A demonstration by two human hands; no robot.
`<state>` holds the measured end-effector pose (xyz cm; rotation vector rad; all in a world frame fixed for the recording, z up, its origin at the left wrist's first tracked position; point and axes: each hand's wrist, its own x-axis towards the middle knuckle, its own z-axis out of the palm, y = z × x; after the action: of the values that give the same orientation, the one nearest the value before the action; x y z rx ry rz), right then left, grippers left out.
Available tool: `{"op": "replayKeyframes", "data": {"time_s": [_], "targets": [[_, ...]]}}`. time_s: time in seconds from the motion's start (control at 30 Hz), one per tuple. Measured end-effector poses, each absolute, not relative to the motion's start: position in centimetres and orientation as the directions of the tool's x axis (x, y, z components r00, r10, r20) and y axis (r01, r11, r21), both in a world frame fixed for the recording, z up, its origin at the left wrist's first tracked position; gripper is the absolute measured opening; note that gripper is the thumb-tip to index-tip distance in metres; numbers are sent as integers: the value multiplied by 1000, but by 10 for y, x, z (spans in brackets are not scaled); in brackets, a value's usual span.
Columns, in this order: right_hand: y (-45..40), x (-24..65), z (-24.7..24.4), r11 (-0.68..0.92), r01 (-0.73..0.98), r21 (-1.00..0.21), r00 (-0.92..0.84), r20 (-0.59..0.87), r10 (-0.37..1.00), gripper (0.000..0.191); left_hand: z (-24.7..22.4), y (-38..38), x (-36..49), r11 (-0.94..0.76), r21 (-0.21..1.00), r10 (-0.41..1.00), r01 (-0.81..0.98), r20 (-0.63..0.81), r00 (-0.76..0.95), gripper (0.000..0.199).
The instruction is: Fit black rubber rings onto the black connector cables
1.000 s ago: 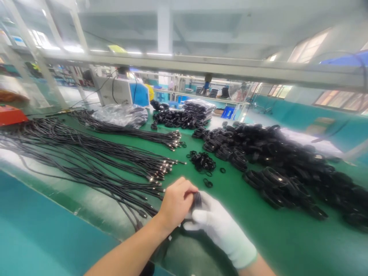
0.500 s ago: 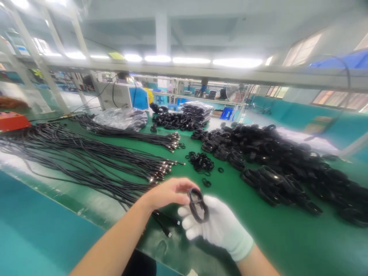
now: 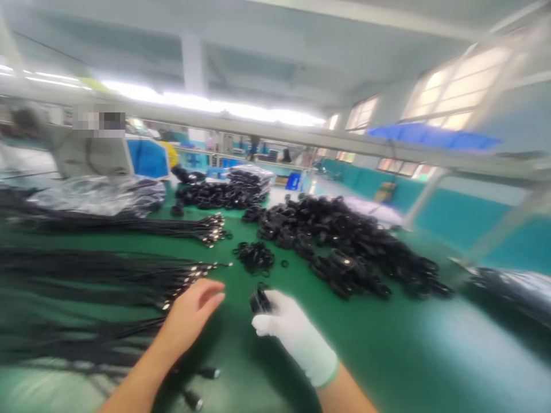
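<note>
My right hand [image 3: 289,328], in a white glove, is closed around a coiled black cable [image 3: 260,300] above the green tabletop [image 3: 232,344]. My bare left hand [image 3: 189,312] is apart from it, fingers parted with nothing between them, beside the metal tips of a bundle of straight black cables [image 3: 129,269]. Two loose cable ends [image 3: 209,373] lie below my left hand. Just beyond my right hand is a small pile of black rings [image 3: 255,257], with a single ring [image 3: 284,264] to its right.
A large heap of coiled black cables [image 3: 340,229] spreads across the right middle. Farther back are another coil pile [image 3: 215,192], clear plastic bags [image 3: 103,195] and a blue-sided machine [image 3: 148,159]. A wrapped bundle [image 3: 516,292] lies at the far right.
My left hand has let go of the coil and moved left. My right hand has turned over, fingers now wrapped around the coil. The view has swung right.
</note>
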<state>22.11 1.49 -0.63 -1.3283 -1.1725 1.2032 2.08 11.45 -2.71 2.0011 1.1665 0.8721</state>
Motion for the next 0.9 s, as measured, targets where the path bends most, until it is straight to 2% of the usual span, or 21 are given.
{"op": "replayKeyframes", "data": {"time_s": [0.07,0.13,0.23,0.33,0.47,0.57,0.67,0.77,0.83,0.9], "targets": [[18,247,8,-63,316,-947,265,24,964,48,-31,119,19,-379,773,902,509,185,390,30],[20,285,21,-136,506,-852,450,126,884,54,-33,124,18,-376,755,898,538,154,411,31],[20,353,33,-294,587,-754,625,191,757,52,-37,127,18,-397,720,886,569,139,442,33],[24,411,34,-444,607,-659,718,216,662,51,-41,126,19,-419,696,872,584,130,471,32],[30,448,29,-506,639,-579,710,194,677,33,-45,124,18,-446,671,852,592,115,512,29],[23,457,33,-519,649,-556,704,181,686,30,-46,126,17,-464,662,839,589,115,533,27],[11,454,47,-521,656,-546,718,240,653,33,-46,129,21,-485,664,828,570,140,542,24],[7,421,59,-443,695,-566,673,295,678,41,-39,121,28,-536,663,802,523,208,560,21],[13,381,56,-344,723,-599,597,293,747,48,-29,106,31,-594,646,770,479,282,573,19],[23,333,44,-251,740,-624,509,275,816,52,-17,89,32,-593,618,783,517,289,551,15]]}}
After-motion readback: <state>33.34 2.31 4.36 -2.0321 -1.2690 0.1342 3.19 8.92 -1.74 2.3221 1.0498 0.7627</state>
